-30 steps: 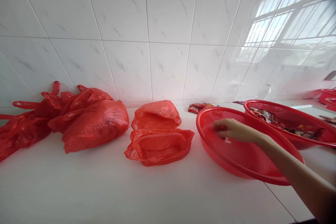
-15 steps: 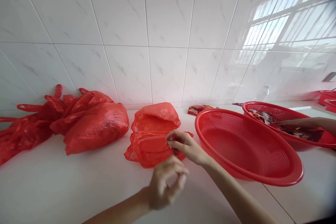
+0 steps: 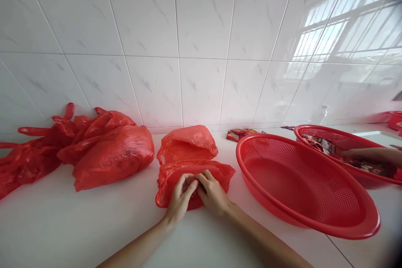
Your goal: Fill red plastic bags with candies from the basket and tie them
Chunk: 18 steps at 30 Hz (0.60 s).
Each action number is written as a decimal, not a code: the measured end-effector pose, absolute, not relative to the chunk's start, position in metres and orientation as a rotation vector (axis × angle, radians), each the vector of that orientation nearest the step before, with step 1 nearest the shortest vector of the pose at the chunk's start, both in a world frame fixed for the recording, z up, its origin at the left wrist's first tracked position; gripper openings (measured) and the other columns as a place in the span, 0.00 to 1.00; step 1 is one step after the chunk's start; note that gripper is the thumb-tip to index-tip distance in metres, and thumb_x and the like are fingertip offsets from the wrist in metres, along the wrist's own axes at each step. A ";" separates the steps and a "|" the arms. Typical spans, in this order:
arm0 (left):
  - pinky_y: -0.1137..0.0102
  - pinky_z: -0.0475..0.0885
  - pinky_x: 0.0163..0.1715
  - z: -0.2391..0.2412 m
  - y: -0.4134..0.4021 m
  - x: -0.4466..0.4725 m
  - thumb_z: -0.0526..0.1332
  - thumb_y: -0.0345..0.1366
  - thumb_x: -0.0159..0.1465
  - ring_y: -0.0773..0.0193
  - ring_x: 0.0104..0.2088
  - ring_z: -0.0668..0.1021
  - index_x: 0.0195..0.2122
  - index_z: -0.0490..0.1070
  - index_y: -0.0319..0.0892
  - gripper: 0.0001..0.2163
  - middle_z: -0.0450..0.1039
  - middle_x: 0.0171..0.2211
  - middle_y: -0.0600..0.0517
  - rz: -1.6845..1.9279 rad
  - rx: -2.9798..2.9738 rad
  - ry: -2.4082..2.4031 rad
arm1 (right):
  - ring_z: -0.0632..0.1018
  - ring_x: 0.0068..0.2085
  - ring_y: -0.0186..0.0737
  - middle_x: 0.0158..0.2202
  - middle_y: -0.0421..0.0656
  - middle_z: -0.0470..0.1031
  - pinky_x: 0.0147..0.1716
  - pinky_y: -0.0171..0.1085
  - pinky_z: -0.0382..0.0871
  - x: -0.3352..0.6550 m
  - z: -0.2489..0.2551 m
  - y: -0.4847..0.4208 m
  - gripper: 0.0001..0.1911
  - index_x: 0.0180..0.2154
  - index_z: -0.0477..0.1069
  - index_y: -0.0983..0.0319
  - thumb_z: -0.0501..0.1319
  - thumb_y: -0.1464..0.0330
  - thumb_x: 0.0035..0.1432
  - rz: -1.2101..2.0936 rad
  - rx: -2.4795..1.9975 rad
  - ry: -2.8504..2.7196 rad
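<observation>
My left hand (image 3: 179,199) and my right hand (image 3: 213,194) meet over the front of a red plastic bag (image 3: 224,171) that lies on the white counter. Both hands are closed, with fingertips and thumbs pinched close together. A small dark red packet (image 3: 201,184) shows in part at my right fingertips; most of it is hidden. What my left fingers grip, I cannot make out. Just behind lies another red plastic bag (image 3: 191,136), its mouth gaping toward me.
Full red bags (image 3: 116,155) slump at the left. Right of my hands stands a red perforated basket (image 3: 279,184). Small red packets (image 3: 234,135) lie by the tiled wall. Farther right, another person's hand (image 3: 370,155) reaches into a second basket (image 3: 309,129) of packets.
My left hand has moved up and forward to meet my right hand over the bag. The right hand has come slightly lower with the small packet. The front bag has shifted slightly.
</observation>
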<state>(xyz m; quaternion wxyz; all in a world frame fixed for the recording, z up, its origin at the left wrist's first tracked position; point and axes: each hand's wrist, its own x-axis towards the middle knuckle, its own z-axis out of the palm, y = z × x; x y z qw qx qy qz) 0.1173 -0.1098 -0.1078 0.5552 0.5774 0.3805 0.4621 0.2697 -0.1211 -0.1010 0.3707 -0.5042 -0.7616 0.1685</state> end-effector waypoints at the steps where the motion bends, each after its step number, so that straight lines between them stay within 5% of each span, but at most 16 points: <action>1: 0.69 0.72 0.38 -0.109 -0.109 0.117 0.61 0.45 0.65 0.63 0.37 0.75 0.44 0.70 0.43 0.13 0.73 0.37 0.51 1.096 1.355 0.906 | 0.73 0.36 0.37 0.41 0.44 0.66 0.34 0.36 0.69 0.270 -0.101 -0.122 0.13 0.43 0.69 0.58 0.53 0.77 0.60 0.445 -1.278 -1.943; 11: 0.67 0.72 0.44 -0.102 -0.106 0.112 0.58 0.35 0.62 0.61 0.41 0.76 0.39 0.75 0.41 0.08 0.76 0.39 0.50 1.121 1.360 0.933 | 0.74 0.40 0.39 0.40 0.42 0.71 0.40 0.37 0.69 0.272 -0.097 -0.126 0.18 0.46 0.70 0.59 0.57 0.78 0.54 0.594 -1.151 -1.733; 18: 0.65 0.72 0.47 -0.103 -0.105 0.112 0.61 0.41 0.62 0.57 0.44 0.78 0.40 0.77 0.40 0.11 0.78 0.39 0.48 1.132 1.298 0.935 | 0.73 0.39 0.38 0.39 0.42 0.71 0.38 0.36 0.68 0.273 -0.093 -0.128 0.18 0.41 0.73 0.59 0.55 0.80 0.53 0.592 -1.106 -1.715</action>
